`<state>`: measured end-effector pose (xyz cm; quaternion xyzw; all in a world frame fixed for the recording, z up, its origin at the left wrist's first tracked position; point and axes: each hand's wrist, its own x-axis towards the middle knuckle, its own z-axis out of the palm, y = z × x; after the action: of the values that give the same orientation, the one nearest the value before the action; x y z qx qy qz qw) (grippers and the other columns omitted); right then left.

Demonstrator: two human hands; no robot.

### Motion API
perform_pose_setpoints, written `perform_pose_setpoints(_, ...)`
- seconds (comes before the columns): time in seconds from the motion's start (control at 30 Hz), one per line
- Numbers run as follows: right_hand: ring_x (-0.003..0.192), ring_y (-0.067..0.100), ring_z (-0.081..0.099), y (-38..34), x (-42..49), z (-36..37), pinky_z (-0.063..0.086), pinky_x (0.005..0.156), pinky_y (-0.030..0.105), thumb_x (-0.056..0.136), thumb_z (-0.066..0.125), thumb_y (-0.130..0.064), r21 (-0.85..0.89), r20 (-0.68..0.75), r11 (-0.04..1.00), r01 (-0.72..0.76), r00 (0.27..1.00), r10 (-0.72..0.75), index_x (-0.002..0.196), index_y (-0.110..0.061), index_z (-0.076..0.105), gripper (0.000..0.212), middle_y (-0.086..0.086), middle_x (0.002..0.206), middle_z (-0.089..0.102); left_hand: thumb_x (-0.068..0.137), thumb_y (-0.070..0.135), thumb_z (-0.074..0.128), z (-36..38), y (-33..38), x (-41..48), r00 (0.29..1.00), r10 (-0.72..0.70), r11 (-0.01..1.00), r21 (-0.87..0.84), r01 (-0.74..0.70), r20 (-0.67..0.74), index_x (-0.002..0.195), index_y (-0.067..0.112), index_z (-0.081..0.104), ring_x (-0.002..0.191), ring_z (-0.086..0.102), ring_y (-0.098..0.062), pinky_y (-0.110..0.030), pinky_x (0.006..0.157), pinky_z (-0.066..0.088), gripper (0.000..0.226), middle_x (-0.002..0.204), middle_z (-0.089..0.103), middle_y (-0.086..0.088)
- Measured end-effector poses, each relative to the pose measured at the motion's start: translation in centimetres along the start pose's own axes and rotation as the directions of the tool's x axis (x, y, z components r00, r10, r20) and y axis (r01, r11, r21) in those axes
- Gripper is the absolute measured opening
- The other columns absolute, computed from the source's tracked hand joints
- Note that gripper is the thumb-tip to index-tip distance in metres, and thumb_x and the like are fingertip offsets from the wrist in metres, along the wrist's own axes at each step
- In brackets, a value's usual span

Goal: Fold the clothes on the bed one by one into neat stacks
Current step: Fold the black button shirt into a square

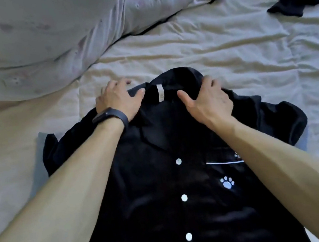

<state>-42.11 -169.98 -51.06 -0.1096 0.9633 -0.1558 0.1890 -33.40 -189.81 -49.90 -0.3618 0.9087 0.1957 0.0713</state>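
Black shirt (164, 182) flat on bed (226, 47), face up, buttoned, with white buttons and a white paw print (227, 182) on the chest pocket. I see left hand (117, 101) at the collar's left, fingers (116, 84) spread, relaxed, thumb pressing cloth. Right hand (209, 100): fingers curled over collar's right edge, gripping it. White tag (160, 93) inside collar; text unreadable.

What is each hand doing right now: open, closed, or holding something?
Left hand: open, resting on the collar of the black shirt.
Right hand: fingers bent on the collar; grip cannot be told.
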Motion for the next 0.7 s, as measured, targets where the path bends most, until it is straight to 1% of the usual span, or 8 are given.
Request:
perform_pose_setpoints(0.07,0.108,0.041,0.058,0.3,1.9,-0.3,0.040,0.079,0.044,0.101,0.046,-0.044,-0.038,-0.025,0.999,0.007,1.000,-0.008,0.121,-0.011,0.052,0.039,0.014,0.121,0.058,0.096,0.051,0.055,-0.2,0.2,1.3,1.000,-0.018,1.000,0.003,0.018,-0.009,0.114,0.026,0.068,0.111,0.060,-0.035,-0.037,0.082,0.045,0.033,0.118,0.067,-0.010)
perform_pose_setpoints(0.13,0.093,0.036,0.056,1.8,2.8,-1.3,0.037,0.075,0.040,0.101,0.042,-0.033,0.040,-0.068,0.999,-0.008,0.998,0.010,0.108,-0.013,0.056,0.025,0.010,0.098,0.058,0.098,0.046,0.054,-0.5,-0.7,2.1,0.990,-0.087,0.992,-0.104,0.076,-0.107,0.106,0.021,0.069,0.106,0.062,-0.036,-0.038,0.082,0.046,0.030,0.111,0.070,-0.012)
perform_pose_setpoints(0.2,0.086,0.034,0.053,3.8,2.9,-2.3,0.036,0.071,0.038,0.101,0.043,-0.033,0.066,-0.065,0.998,0.016,0.998,-0.011,0.101,-0.016,0.057,0.023,0.009,0.088,0.056,0.097,0.043,0.055,-0.6,-1.7,2.2,0.982,-0.138,0.976,-0.185,0.113,-0.128,0.104,0.021,0.069,0.105,0.063,-0.034,-0.038,0.084,0.047,0.027,0.107,0.072,-0.009)
perform_pose_setpoints(0.3,0.090,0.038,0.060,5.4,2.5,-2.6,0.037,0.068,0.038,0.103,0.046,-0.041,0.026,0.040,0.993,0.112,0.993,-0.113,0.092,-0.020,0.060,0.027,0.012,0.088,0.065,0.100,0.046,0.050,0.2,-2.0,1.9,0.994,-0.098,0.987,-0.133,0.090,-0.057,0.103,0.021,0.068,0.100,0.063,-0.035,-0.037,0.078,0.047,0.030,0.103,0.071,-0.008)
perform_pose_setpoints(0.4,0.084,0.036,0.061,5.1,2.8,-2.8,0.036,0.064,0.037,0.101,0.045,-0.056,-0.034,0.064,0.992,0.119,0.991,-0.117,0.077,-0.019,0.055,0.045,-0.002,0.070,0.056,0.104,0.049,0.040,0.1,-0.6,1.9,0.997,-0.070,0.997,-0.041,0.069,-0.035,0.113,0.020,0.066,0.104,0.060,-0.038,-0.040,0.081,0.045,0.040,0.110,0.069,-0.012)
perform_pose_setpoints(0.57,0.097,0.020,0.057,3.8,3.6,-3.0,0.044,0.077,0.038,0.098,0.050,-0.056,-0.013,0.018,0.983,0.186,0.982,-0.186,0.117,-0.024,0.058,0.038,-0.006,0.107,0.057,0.093,0.062,0.051,0.2,0.3,2.4,0.997,0.070,0.988,0.137,-0.067,-0.020,0.122,0.023,0.056,0.119,0.050,-0.030,-0.043,0.097,0.037,0.049,0.123,0.057,-0.004)
perform_pose_setpoints(0.63,0.098,0.030,0.059,3.5,4.2,-3.0,0.039,0.071,0.038,0.101,0.047,-0.044,-0.042,-0.002,0.978,0.203,0.979,-0.203,0.108,-0.018,0.062,0.031,0.002,0.098,0.062,0.098,0.052,0.050,0.3,0.0,2.8,0.994,0.108,0.974,0.197,-0.108,0.012,0.121,0.021,0.062,0.119,0.050,-0.031,-0.042,0.096,0.037,0.040,0.123,0.059,-0.006)
perform_pose_setpoints(0.7,0.090,0.030,0.057,3.3,4.7,-2.9,0.034,0.070,0.035,0.102,0.047,-0.041,0.064,-0.032,0.989,0.134,0.991,-0.132,0.101,-0.016,0.063,0.030,0.003,0.089,0.065,0.102,0.047,0.047,0.3,-0.2,3.3,0.996,0.085,0.993,0.086,-0.084,-0.007,0.113,0.016,0.066,0.110,0.056,-0.030,-0.038,0.087,0.042,0.039,0.110,0.064,-0.007)
